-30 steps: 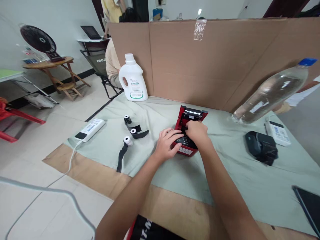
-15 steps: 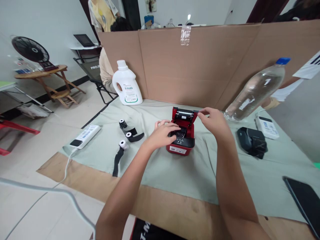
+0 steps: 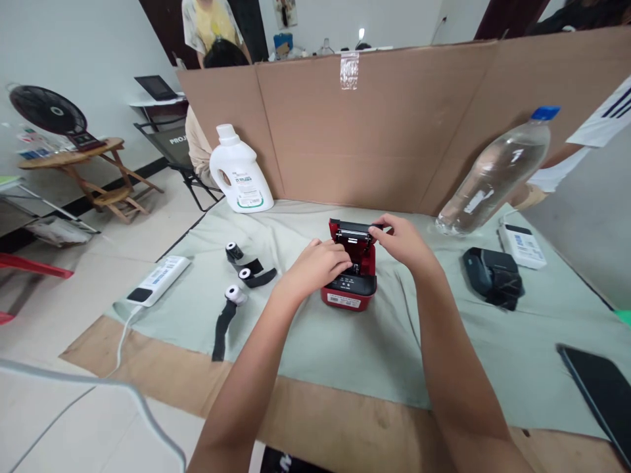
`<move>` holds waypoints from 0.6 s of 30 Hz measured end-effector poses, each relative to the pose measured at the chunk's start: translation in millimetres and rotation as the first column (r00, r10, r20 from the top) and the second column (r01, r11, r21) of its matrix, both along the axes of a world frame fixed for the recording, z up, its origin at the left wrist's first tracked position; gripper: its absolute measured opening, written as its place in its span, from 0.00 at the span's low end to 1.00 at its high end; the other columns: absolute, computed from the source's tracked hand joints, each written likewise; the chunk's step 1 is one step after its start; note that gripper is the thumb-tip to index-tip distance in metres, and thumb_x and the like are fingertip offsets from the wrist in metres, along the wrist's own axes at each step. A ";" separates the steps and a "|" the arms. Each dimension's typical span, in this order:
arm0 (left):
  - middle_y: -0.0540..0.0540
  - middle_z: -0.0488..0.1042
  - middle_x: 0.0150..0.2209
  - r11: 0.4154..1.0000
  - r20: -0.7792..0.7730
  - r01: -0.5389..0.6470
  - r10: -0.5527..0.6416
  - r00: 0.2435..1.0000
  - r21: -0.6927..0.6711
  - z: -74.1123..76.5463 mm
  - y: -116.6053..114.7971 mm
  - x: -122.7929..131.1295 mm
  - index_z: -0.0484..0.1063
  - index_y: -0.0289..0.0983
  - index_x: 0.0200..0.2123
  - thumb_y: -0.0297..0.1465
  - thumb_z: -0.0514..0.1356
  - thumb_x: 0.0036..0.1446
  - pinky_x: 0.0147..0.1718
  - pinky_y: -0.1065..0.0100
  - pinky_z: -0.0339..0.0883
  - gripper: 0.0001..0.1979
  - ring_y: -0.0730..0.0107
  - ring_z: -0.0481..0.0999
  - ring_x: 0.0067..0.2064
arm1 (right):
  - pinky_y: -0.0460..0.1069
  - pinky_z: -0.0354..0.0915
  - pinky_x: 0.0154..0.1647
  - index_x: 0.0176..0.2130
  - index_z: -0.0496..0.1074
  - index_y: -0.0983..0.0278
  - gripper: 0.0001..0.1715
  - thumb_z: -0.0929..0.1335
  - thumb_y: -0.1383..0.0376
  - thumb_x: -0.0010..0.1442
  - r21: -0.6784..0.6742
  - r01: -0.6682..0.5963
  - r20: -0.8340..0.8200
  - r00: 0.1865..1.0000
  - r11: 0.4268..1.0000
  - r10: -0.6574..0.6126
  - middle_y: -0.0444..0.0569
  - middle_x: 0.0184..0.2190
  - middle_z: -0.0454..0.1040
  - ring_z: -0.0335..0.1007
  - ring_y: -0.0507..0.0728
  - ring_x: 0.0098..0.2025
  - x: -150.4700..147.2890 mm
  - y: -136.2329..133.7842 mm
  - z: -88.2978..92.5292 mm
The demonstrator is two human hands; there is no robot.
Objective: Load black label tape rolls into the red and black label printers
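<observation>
A small red and black receipt printer stands on the green cloth with its lid raised. My left hand is over its left side, the closed fingers bent down into the paper bay. What those fingertips hold, if anything, is hidden. At the lid's right corner, my right hand pinches the edge between thumb and fingers. To the left lie three small rolls with black strips unwound: one dark roll, one in the middle and a paler one nearest me.
A white jug and a leaning water bottle stand before a cardboard screen. A black device, a white power bank and a phone lie right. Another white power bank with a cable lies left.
The view has shifted slightly. My left hand's fingers have drawn together and reach into the printer's bay. My right hand still grips the lid's corner, with more of its fingers over the edge.
</observation>
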State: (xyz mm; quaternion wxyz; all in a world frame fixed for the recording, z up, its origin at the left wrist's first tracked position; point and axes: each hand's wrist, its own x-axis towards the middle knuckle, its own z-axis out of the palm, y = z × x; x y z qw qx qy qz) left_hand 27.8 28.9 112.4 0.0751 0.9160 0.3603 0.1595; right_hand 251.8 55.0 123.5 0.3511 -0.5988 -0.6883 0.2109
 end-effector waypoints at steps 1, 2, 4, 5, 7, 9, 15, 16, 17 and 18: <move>0.46 0.78 0.42 0.999 -0.011 0.002 -0.001 1.000 0.051 0.4 -0.2 -0.3 0.77 0.39 0.39 0.36 0.52 0.71 0.42 0.62 0.54 0.15 0.63 0.73 0.45 | 0.51 0.61 0.37 0.34 0.74 0.63 0.12 0.64 0.60 0.63 -0.013 0.000 -0.007 1.000 1.000 0.000 0.48 0.32 0.78 0.70 0.56 0.32 -0.9 -0.4 1.5; 0.46 0.77 0.43 0.995 -0.021 0.005 -0.003 1.000 0.099 0.7 -0.4 -1.0 0.78 0.39 0.39 0.36 0.52 0.71 0.42 0.62 0.55 0.15 0.63 0.72 0.45 | 0.51 0.61 0.36 0.31 0.73 0.63 0.14 0.62 0.60 0.64 -0.026 0.001 -0.013 1.000 1.000 -0.002 0.47 0.29 0.76 0.70 0.56 0.31 -1.8 -1.2 2.4; 0.46 0.75 0.43 0.984 -0.033 0.019 -0.013 0.999 0.175 1.0 -0.9 -2.8 0.78 0.39 0.39 0.36 0.54 0.70 0.42 0.61 0.56 0.14 0.63 0.71 0.46 | 0.51 0.59 0.35 0.29 0.71 0.63 0.16 0.61 0.60 0.64 -0.038 0.015 -0.026 1.000 0.999 -0.016 0.47 0.25 0.73 0.68 0.55 0.28 -2.8 -4.8 0.7; 0.45 0.74 0.44 0.979 -0.030 0.027 -0.021 0.999 0.202 1.1 -1.1 -3.7 0.79 0.40 0.39 0.37 0.55 0.70 0.42 0.61 0.56 0.13 0.62 0.71 0.46 | 0.51 0.59 0.34 0.29 0.71 0.63 0.16 0.62 0.60 0.64 -0.038 0.023 -0.041 0.999 0.999 -0.024 0.46 0.25 0.72 0.66 0.55 0.28 -2.8 -8.0 -2.4; 0.44 0.73 0.46 0.972 -0.007 0.039 -0.038 0.999 0.232 1.2 -1.3 -5.0 0.79 0.40 0.38 0.36 0.56 0.69 0.43 0.61 0.57 0.13 0.61 0.69 0.47 | 0.51 0.59 0.34 0.31 0.73 0.63 0.13 0.65 0.58 0.61 -0.039 0.017 -0.109 0.994 0.999 -0.021 0.46 0.27 0.73 0.65 0.54 0.28 -2.1 -17.1 -13.9; 0.44 0.73 0.47 0.973 0.030 0.049 -0.057 0.998 0.227 0.8 -0.9 -5.2 0.79 0.40 0.37 0.36 0.56 0.69 0.46 0.60 0.59 0.13 0.61 0.69 0.48 | 0.50 0.60 0.34 0.37 0.74 0.62 0.13 0.67 0.56 0.58 -0.067 -0.026 -0.267 0.964 0.997 0.008 0.47 0.33 0.74 0.63 0.54 0.29 -1.9 -27.9 -31.5; 0.45 0.74 0.52 0.995 0.171 0.059 -0.073 0.983 0.084 -9.5 1.4 -1.4 0.79 0.42 0.38 0.36 0.55 0.69 0.56 0.56 0.59 0.13 0.60 0.68 0.54 | 0.52 0.69 0.45 0.58 0.67 0.54 0.37 0.71 0.58 0.48 -0.085 0.048 -0.644 0.760 0.995 -0.091 0.49 0.60 0.64 0.68 0.54 0.41 -14.8 -44.7 -89.8; 0.46 0.74 0.54 0.998 0.223 0.031 -0.042 0.974 0.053 -14.5 1.8 -1.4 0.79 0.43 0.38 0.37 0.56 0.68 0.59 0.55 0.57 0.12 0.59 0.67 0.57 | 0.53 0.69 0.48 0.60 0.66 0.52 0.38 0.70 0.58 0.49 -0.096 0.070 -0.660 0.742 0.993 -0.116 0.49 0.61 0.63 0.68 0.55 0.43 -18.3 -44.8 -96.6; 0.47 0.73 0.56 1.000 0.295 -0.014 0.010 0.956 0.013 -21.0 2.5 -1.9 0.80 0.44 0.40 0.38 0.56 0.68 0.62 0.54 0.55 0.12 0.58 0.66 0.60 | 0.53 0.69 0.50 0.61 0.65 0.51 0.38 0.69 0.59 0.50 -0.110 0.081 -0.676 0.725 0.991 -0.134 0.48 0.61 0.64 0.69 0.56 0.46 -21.7 -44.8 -102.5; 0.47 0.71 0.59 0.997 0.379 -0.067 0.081 0.922 -0.049 -28.8 3.5 -2.7 0.79 0.45 0.44 0.38 0.56 0.67 0.65 0.52 0.52 0.12 0.58 0.63 0.63 | 0.54 0.69 0.52 0.62 0.64 0.51 0.39 0.68 0.58 0.51 -0.121 0.089 -0.691 0.707 0.989 -0.149 0.48 0.61 0.65 0.69 0.57 0.48 -25.0 -44.7 -107.5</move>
